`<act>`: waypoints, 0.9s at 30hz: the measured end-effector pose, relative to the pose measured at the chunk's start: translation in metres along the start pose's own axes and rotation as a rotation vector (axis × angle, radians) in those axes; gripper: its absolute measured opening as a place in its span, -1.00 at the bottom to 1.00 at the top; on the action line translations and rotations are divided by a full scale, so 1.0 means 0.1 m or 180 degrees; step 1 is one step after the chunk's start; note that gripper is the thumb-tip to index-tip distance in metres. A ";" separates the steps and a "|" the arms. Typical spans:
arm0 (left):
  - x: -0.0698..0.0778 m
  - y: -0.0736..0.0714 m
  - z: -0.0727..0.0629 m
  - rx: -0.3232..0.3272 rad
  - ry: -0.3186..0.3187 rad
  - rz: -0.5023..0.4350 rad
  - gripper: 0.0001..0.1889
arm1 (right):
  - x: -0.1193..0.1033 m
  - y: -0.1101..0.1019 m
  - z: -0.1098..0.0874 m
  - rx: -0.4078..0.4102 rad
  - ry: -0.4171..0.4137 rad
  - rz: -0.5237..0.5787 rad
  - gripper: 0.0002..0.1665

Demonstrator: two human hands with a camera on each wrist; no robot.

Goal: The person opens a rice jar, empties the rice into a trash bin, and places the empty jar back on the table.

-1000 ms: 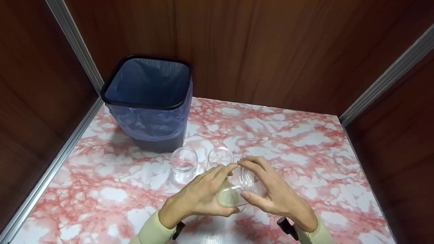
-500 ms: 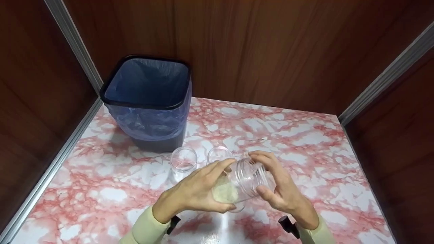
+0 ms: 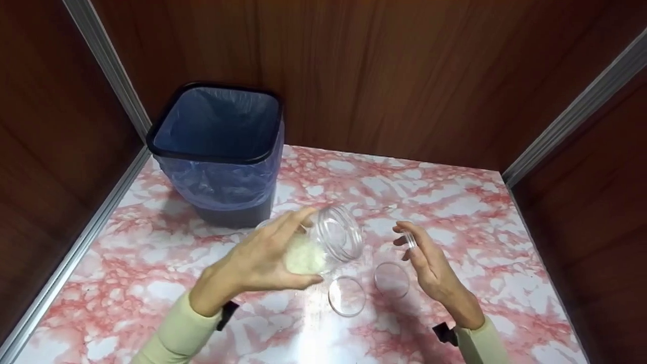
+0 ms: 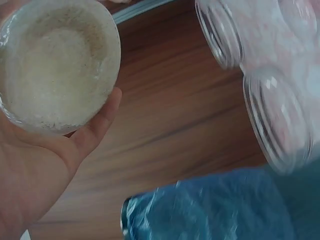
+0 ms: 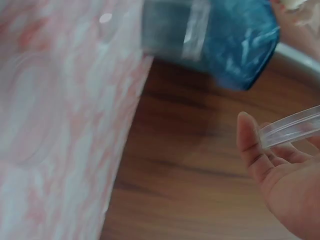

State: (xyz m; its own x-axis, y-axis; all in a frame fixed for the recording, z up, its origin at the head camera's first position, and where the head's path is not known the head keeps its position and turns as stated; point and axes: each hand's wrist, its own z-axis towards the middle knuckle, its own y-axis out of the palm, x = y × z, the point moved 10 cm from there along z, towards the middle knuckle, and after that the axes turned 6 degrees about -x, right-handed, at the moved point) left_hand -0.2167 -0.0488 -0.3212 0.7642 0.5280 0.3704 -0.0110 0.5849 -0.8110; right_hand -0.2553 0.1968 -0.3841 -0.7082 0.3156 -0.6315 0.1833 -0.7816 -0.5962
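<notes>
My left hand (image 3: 255,258) grips a clear plastic jar (image 3: 337,233) tilted on its side above the table, its uncovered mouth toward the right. Pale yellowish stuff (image 3: 305,254) lies inside; the left wrist view shows the jar's round base (image 4: 60,65) clouded by it. Off to the right, my right hand (image 3: 435,270) pinches a clear round lid (image 3: 410,239) edge-on between thumb and fingers. Two more clear discs, apparently lids, lie flat between the hands: a nearer one (image 3: 347,297) and a farther one (image 3: 391,279).
A dark bin (image 3: 237,215) lined with a blue bag stands at the back left. Two clear jars, one nearer the bin (image 4: 277,120) and another (image 4: 220,35), are mostly hidden behind my left hand in the head view. Wood-grain panels (image 3: 384,76) enclose the marbled table (image 3: 455,232).
The lid has come off the jar and gone right with my right hand. My left hand has carried the jar up and left, covering the standing jars and exposing the two discs.
</notes>
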 end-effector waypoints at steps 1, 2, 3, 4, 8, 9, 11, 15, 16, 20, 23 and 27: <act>-0.02 -0.04 0.00 0.0014 -0.0010 0.0023 0.07 | 0.08 -0.02 -0.03 0.0008 0.0125 -0.0115 -0.51; -0.03 -0.08 -0.01 0.0030 -0.0012 0.0034 0.08 | 0.16 -0.05 -0.05 0.0020 0.0259 -0.0245 -0.50; -0.05 -0.12 -0.01 0.0038 -0.0022 0.0045 0.08 | 0.25 -0.08 -0.08 0.0039 0.0394 -0.0373 -0.47; -0.06 -0.15 -0.01 0.0038 -0.0037 0.0069 0.08 | 0.34 -0.11 -0.10 0.0059 0.0528 -0.0508 -0.46; -0.12 -0.30 -0.03 0.0034 -0.0095 0.0177 0.08 | 0.69 -0.17 -0.25 -0.0030 0.1097 -0.1008 -0.44; -0.13 -0.33 -0.03 0.0016 -0.0122 0.0199 0.07 | 0.77 -0.17 -0.28 -0.0073 0.1194 -0.1095 -0.42; -0.17 -0.41 -0.05 -0.0029 -0.0171 0.0237 0.07 | 0.90 -0.17 -0.36 -0.0172 0.1330 -0.1272 -0.37; -0.23 -0.58 -0.07 -0.0085 -0.0207 0.0297 0.09 | 1.10 -0.15 -0.49 -0.0348 0.1462 -0.1536 -0.32; -0.24 -0.63 -0.07 -0.0089 -0.0213 0.0322 0.09 | 1.14 -0.14 -0.52 -0.0391 0.1492 -0.1598 -0.32; -0.33 -0.80 -0.06 -0.0080 -0.0275 0.0452 0.10 | 1.30 -0.11 -0.63 -0.0538 0.1595 -0.1748 -0.32; -0.42 -0.91 -0.04 -0.0082 -0.0388 0.0559 0.08 | 1.39 -0.08 -0.70 -0.0630 0.1698 -0.1834 -0.28; -0.55 -1.04 -0.04 -0.0100 -0.0528 0.0604 0.05 | 1.46 0.00 -0.77 -0.0776 0.1740 -0.1985 -0.26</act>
State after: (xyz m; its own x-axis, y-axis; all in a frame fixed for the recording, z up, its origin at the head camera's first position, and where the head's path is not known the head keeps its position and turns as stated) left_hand -0.2554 -0.1414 -0.2589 0.6341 0.7218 0.2773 -0.1221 0.4475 -0.8859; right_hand -0.3062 0.2847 -0.5149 -0.3122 0.9119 -0.2663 0.0559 -0.2621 -0.9634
